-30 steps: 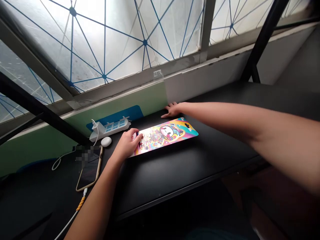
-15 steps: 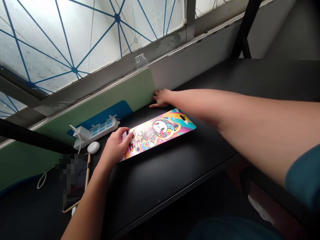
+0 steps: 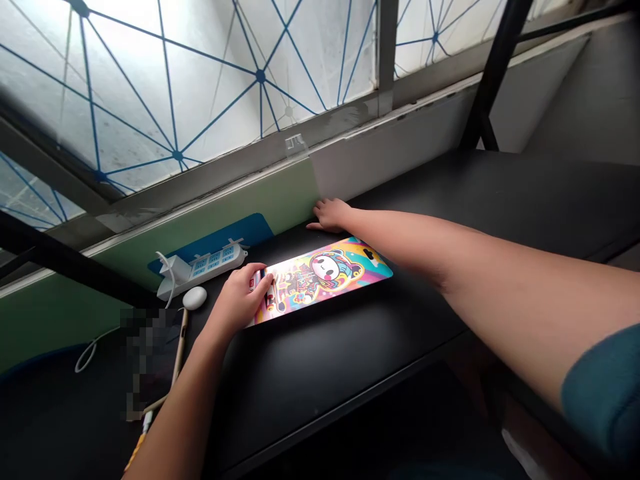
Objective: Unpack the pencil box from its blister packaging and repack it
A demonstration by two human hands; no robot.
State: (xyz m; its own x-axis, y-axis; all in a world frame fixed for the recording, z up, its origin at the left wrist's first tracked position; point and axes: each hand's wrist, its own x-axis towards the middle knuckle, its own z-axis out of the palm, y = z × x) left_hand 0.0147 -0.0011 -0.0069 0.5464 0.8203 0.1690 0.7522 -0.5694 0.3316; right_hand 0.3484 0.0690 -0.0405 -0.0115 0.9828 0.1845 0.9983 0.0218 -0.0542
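A long colourful cartoon-printed mat (image 3: 325, 273) lies flat on the black desk (image 3: 350, 347) near the window wall. My left hand (image 3: 240, 301) rests on the mat's left end, fingers curled over its edge. My right hand (image 3: 330, 213) reaches across to the far side, fingers spread flat on the desk just behind the mat's upper edge, against the wall.
A white power strip (image 3: 203, 265) lies along the wall to the left, with a small white oval case (image 3: 195, 297) beside it. A phone on a cable (image 3: 155, 360) lies at the left. A black frame post (image 3: 493, 73) rises at the back right.
Both hands stay on the mat and desk as before. The view has shifted slightly; the mat has barely moved.
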